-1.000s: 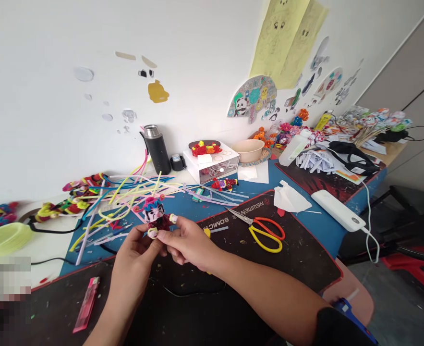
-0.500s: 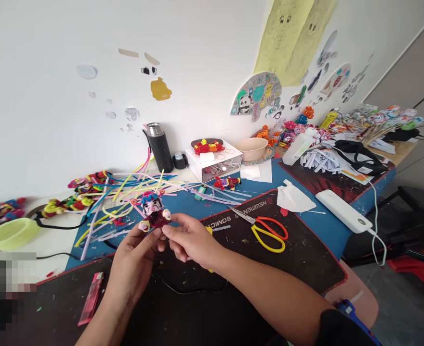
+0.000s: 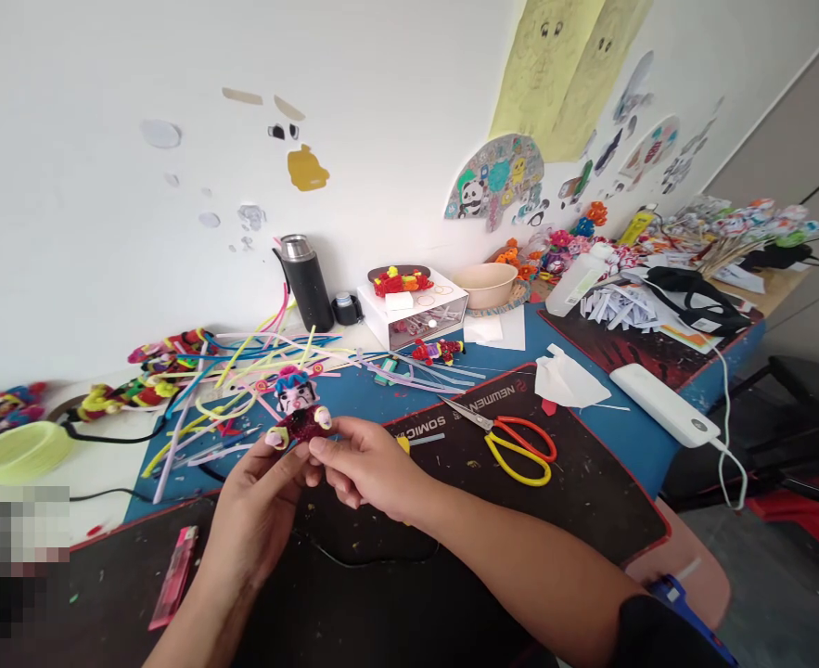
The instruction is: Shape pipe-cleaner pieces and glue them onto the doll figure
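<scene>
A small doll (image 3: 300, 422) with a white face, a blue and pink headpiece and a dark red body is held upright above the black mat. My left hand (image 3: 262, 496) grips its lower part from the left, thumb and fingers closed. From the right, my right hand (image 3: 364, 464) pinches the doll's lower edge, its fingertips close to my left thumb. The doll's underside is hidden by my fingers. Scissors (image 3: 513, 445) with red and yellow handles lie on the mat to the right of my hands.
Colourful pipe cleaners (image 3: 242, 371) spread behind the doll. A black flask (image 3: 306, 288), a white box (image 3: 415, 320) and a beige bowl (image 3: 485, 286) stand near the wall. A pink case (image 3: 174, 580) lies front left, a white power strip (image 3: 664, 405) at right.
The view has shifted slightly. Both hands keep their hold on the doll, which appears almost unmoved.
</scene>
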Demonstrator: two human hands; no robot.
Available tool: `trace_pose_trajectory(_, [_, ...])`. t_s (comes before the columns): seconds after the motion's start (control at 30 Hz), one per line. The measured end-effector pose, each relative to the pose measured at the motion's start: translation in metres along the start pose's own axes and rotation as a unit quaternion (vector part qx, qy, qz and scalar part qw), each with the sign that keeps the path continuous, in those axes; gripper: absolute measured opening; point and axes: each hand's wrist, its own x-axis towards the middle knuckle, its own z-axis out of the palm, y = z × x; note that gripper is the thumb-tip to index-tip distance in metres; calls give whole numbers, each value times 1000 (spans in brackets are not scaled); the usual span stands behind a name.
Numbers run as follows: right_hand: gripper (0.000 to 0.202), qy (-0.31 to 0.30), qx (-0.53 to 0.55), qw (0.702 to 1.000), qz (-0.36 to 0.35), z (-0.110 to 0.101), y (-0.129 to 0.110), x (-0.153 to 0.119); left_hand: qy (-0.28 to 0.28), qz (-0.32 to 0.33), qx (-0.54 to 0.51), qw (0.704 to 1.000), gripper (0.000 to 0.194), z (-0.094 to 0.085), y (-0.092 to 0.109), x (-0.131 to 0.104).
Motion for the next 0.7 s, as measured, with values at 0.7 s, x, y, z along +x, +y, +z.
trace_pose_trajectory(0.7, [63, 26, 30, 999, 19, 0, -2, 0, 45, -9, -12, 999, 44, 3, 5, 0])
